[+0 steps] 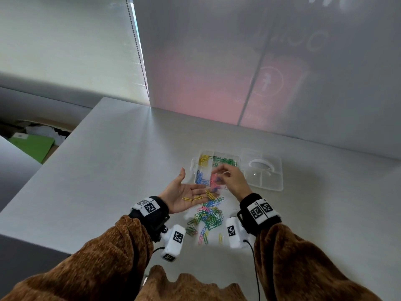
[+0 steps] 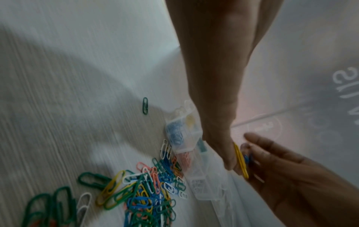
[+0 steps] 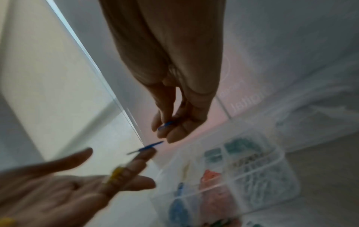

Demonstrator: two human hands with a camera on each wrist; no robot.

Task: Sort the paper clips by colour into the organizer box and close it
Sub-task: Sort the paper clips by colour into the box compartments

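The left hand [image 1: 184,195] lies palm-up, fingers flat and released, a few thin yellow wire paper clips [image 1: 198,197] resting loose on it above the mixed heap of coloured paper clips [image 1: 207,216] on the pale table [image 1: 108,170]. To its right, the right hand [image 1: 231,179] pinches a small blue paper clip [image 3: 166,124] over the clear plastic divided organizer box [image 1: 217,168], whose lid [image 1: 263,172] lies open. Such clips look featherlight, springy and slick, best nipped across the flat loops.

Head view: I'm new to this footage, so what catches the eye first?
The tangled heap of multicoloured paper clips on the pale table, between the wrists. Above it, the open left hand carries yellow paper clips on its palm. Beyond lies the clear plastic organizer box, lid open, its compartments holding colour-sorted clips.
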